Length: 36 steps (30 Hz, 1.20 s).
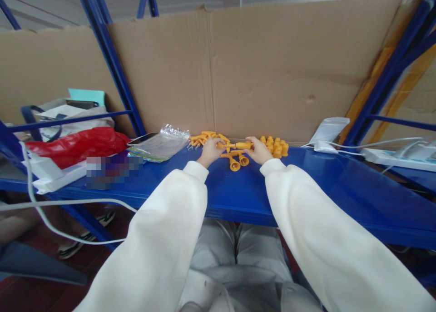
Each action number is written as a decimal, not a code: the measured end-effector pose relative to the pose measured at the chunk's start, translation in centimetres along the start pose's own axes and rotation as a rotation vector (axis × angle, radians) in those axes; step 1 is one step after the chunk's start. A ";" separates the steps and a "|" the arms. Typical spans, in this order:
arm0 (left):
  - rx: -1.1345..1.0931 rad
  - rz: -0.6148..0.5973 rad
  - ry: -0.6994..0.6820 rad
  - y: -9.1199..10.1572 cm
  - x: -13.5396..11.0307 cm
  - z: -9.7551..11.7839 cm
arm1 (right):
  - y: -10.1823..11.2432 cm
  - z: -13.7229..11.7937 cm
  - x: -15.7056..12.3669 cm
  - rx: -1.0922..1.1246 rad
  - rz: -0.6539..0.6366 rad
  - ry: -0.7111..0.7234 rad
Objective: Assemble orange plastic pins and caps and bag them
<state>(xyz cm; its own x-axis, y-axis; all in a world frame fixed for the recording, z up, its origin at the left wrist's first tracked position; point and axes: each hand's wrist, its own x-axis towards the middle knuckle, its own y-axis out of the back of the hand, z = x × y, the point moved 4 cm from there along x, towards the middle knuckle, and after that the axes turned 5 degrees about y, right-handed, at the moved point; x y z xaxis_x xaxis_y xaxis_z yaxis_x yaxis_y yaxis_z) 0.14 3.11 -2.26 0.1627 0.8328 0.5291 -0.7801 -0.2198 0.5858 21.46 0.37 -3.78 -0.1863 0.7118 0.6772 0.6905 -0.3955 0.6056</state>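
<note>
Both my hands rest on a blue shelf point(340, 185) and close on one orange plastic part point(238, 154), a bar with two small trumpet-shaped ends that point toward me. My left hand point(210, 151) grips its left end, fingers curled. My right hand point(258, 150) grips its right end in the same way. A loose pile of long orange pieces point(203, 138) lies just behind my left hand. Behind my right hand stands a cluster of short orange caps point(276, 146).
A stack of clear plastic bags point(160, 144) lies left of the orange pieces. A red bag point(78, 145) and other bags sit at the far left. White chargers and cables point(327, 139) lie at the right. A cardboard sheet point(259, 71) backs the shelf.
</note>
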 end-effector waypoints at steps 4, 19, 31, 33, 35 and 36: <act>-0.011 -0.097 0.152 -0.1 -0.5 0.1 | 0.0 0.6 0.2 0.080 0.044 0.008; 0.061 -0.043 0.121 0.2 -0.6 0.4 | 0.0 1.6 0.4 0.456 0.059 -0.208; -0.006 -0.054 0.107 0.0 -0.7 0.0 | 0.9 0.1 0.0 0.451 -0.024 -0.183; 0.009 -0.037 0.084 0.1 -0.6 0.1 | 1.0 -0.2 0.0 0.407 -0.036 -0.236; 0.026 -0.008 0.045 0.3 -0.5 0.4 | 0.9 -0.3 0.0 0.370 -0.058 -0.274; 0.035 0.005 0.027 0.4 -0.5 0.6 | 0.9 -0.3 0.0 0.361 -0.067 -0.281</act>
<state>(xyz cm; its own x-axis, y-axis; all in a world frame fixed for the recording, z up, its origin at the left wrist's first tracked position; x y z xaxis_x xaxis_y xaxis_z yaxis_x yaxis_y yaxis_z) 0.08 2.33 -1.92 0.1420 0.8448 0.5159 -0.7594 -0.2413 0.6042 21.86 -0.17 -3.17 -0.0766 0.8783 0.4719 0.8917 -0.1515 0.4266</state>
